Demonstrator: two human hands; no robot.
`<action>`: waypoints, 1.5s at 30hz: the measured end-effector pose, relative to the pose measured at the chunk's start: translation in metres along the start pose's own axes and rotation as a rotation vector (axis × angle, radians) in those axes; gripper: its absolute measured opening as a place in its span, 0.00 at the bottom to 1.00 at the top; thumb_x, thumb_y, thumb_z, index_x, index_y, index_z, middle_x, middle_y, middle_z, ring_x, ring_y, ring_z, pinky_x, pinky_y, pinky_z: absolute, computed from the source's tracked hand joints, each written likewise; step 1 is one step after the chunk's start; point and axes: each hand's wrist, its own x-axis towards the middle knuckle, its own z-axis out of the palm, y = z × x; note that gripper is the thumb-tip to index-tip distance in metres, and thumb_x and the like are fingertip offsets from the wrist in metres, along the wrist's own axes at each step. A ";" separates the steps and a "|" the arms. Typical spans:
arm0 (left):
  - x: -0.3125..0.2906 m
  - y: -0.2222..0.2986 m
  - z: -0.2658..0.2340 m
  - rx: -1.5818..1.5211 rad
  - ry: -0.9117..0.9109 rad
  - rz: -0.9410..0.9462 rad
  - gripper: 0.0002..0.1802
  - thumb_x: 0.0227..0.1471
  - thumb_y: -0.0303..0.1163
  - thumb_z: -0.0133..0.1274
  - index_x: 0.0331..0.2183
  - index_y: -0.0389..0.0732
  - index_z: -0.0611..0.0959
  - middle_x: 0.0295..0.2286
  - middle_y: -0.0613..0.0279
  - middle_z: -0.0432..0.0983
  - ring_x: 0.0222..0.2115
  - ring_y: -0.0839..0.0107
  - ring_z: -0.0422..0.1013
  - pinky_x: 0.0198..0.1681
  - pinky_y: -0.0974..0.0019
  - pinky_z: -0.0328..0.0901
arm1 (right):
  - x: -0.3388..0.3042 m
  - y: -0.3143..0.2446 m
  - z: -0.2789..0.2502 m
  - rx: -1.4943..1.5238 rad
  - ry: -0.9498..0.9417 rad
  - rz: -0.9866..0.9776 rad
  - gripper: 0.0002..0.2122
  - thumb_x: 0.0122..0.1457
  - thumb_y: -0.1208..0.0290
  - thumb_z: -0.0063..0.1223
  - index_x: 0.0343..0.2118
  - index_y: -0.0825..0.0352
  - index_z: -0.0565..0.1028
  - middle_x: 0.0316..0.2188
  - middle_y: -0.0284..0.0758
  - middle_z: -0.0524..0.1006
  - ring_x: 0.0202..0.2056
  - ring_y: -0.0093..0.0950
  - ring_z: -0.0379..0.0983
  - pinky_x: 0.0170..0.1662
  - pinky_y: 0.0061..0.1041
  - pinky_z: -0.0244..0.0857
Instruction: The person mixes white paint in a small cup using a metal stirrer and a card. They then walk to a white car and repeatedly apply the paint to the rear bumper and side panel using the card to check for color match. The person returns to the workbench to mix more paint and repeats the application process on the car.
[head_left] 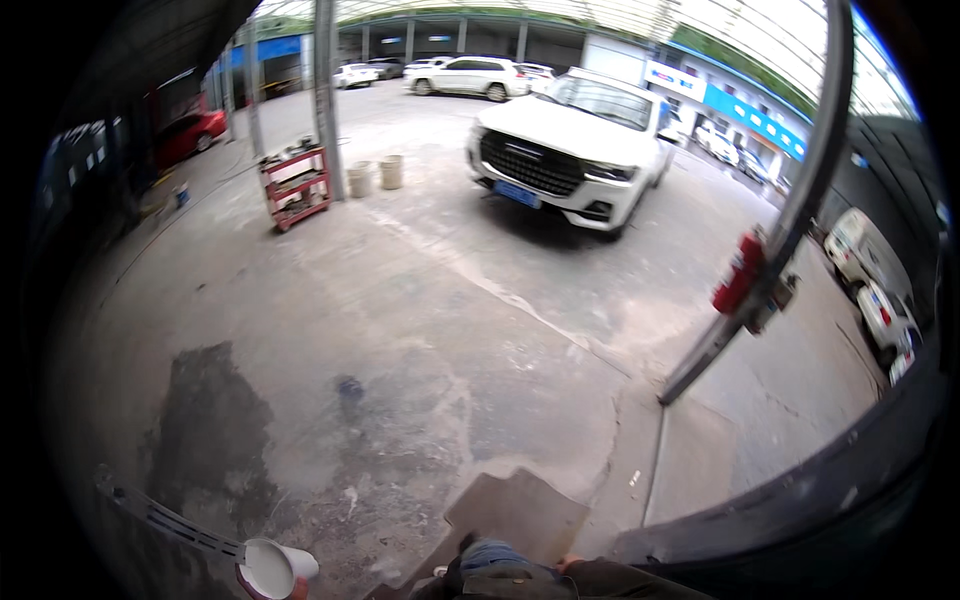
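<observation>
A white cup [287, 566], plain and round, is held at the near left of the scene, tilted, with its pale round face turned to the left; whether that is the mouth or the base is hard to tell. A long, pale, narrow strip [182, 524] with dark slots slants from the far left down to the cup's left edge, seemingly meeting it there.

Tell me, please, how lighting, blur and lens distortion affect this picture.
In the head view, glare washes out the translucent roof while the left side sinks toward black; the right-hand post slants and bows under fisheye distortion; shadow lies beneath the white vehicle; a dark blue spot on the floor is too blurred to identify.
</observation>
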 end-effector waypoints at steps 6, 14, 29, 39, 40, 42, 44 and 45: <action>0.181 -0.020 -0.133 0.098 0.364 -0.016 0.54 0.29 0.35 0.63 0.58 0.34 0.56 0.54 0.49 0.58 0.54 0.55 0.57 0.56 0.53 0.53 | 0.093 -0.395 -0.110 0.201 -0.191 -0.251 0.11 0.53 0.66 0.51 0.37 0.62 0.79 0.29 0.32 0.80 0.28 0.23 0.77 0.34 0.23 0.70; 0.426 -0.009 -0.261 0.269 0.753 0.042 0.54 0.24 0.32 0.65 0.54 0.36 0.57 0.45 0.57 0.63 0.46 0.63 0.62 0.50 0.60 0.58 | 0.309 -0.774 -0.111 0.158 -0.106 -0.255 0.10 0.54 0.74 0.49 0.34 0.74 0.76 0.25 0.42 0.79 0.23 0.32 0.76 0.23 0.29 0.70; 0.698 -0.030 -0.525 0.448 1.494 0.173 0.53 0.25 0.34 0.65 0.55 0.37 0.59 0.44 0.59 0.65 0.47 0.64 0.63 0.50 0.62 0.58 | 0.254 -1.574 0.167 -0.740 -0.415 -1.304 0.10 0.55 0.69 0.45 0.33 0.66 0.78 0.31 0.34 0.79 0.26 0.24 0.77 0.28 0.25 0.70; 0.928 0.031 -0.786 0.525 1.545 0.236 0.47 0.27 0.31 0.61 0.54 0.39 0.61 0.44 0.61 0.65 0.45 0.66 0.63 0.51 0.65 0.56 | 0.197 -1.759 0.283 -0.974 -0.536 -0.704 0.15 0.55 0.57 0.45 0.36 0.62 0.78 0.31 0.31 0.80 0.26 0.25 0.76 0.29 0.27 0.70; 0.948 0.029 -0.815 0.527 1.555 0.251 0.48 0.26 0.30 0.61 0.54 0.38 0.60 0.45 0.61 0.64 0.45 0.65 0.64 0.50 0.64 0.58 | 0.186 -1.781 0.304 -1.025 -0.514 -0.725 0.16 0.55 0.57 0.45 0.35 0.62 0.79 0.31 0.31 0.80 0.27 0.25 0.76 0.30 0.27 0.70; 0.990 0.040 -0.878 0.521 1.576 0.272 0.51 0.24 0.28 0.62 0.54 0.37 0.60 0.45 0.60 0.64 0.46 0.65 0.64 0.49 0.63 0.60 | 0.155 -1.831 0.344 -1.109 -0.481 -0.747 0.16 0.55 0.55 0.45 0.34 0.61 0.79 0.30 0.31 0.80 0.27 0.25 0.76 0.30 0.28 0.70; 1.014 0.033 -0.957 0.625 1.558 0.314 0.50 0.24 0.27 0.61 0.54 0.37 0.60 0.44 0.59 0.64 0.45 0.64 0.64 0.49 0.63 0.60 | 0.128 -1.885 0.385 -1.169 -0.447 -0.772 0.16 0.54 0.54 0.45 0.33 0.60 0.79 0.30 0.30 0.80 0.27 0.25 0.76 0.31 0.28 0.70; 1.025 0.025 -0.996 0.676 1.552 0.335 0.50 0.24 0.26 0.60 0.54 0.37 0.60 0.44 0.59 0.64 0.45 0.64 0.65 0.49 0.62 0.61 | 0.116 -1.914 0.409 -1.207 -0.428 -0.796 0.16 0.54 0.53 0.46 0.33 0.60 0.79 0.30 0.30 0.80 0.28 0.25 0.77 0.31 0.28 0.70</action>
